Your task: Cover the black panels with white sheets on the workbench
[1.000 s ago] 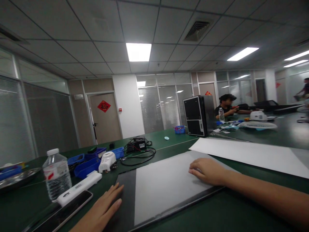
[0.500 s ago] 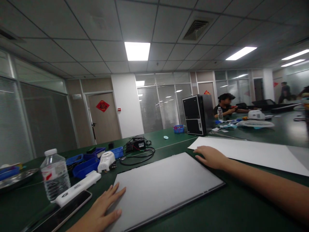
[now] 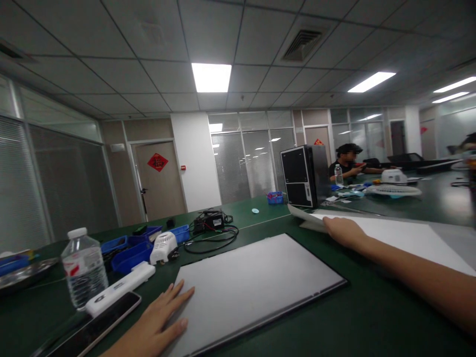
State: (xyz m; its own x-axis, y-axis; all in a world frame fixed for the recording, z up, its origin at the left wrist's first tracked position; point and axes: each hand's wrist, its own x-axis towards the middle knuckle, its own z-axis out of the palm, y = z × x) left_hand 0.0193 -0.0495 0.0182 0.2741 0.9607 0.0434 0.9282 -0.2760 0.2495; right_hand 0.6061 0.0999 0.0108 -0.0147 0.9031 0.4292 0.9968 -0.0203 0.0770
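Observation:
A flat white panel with thin black edges (image 3: 256, 282) lies on the green table in front of me. My left hand (image 3: 159, 315) rests on its left side with the fingers spread. To the right of the panel, my right hand (image 3: 345, 232) grips the near left part of a white sheet (image 3: 401, 235). The sheet's left end is raised and bent off the table, and a greyer layer shows along its edges. My right fingertips are mostly hidden at the sheet.
Left of the panel are a water bottle (image 3: 85, 270), a phone (image 3: 98, 322), a long white device (image 3: 121, 289), blue bins (image 3: 132, 255) and a cabled black adapter (image 3: 210, 222). A black computer case (image 3: 307, 176) stands behind the sheet. Another person (image 3: 345, 163) sits beyond it.
My right hand has moved right from the panel's far corner onto the white sheet, whose left end has lifted and curled. My left hand and the panel have stayed in place.

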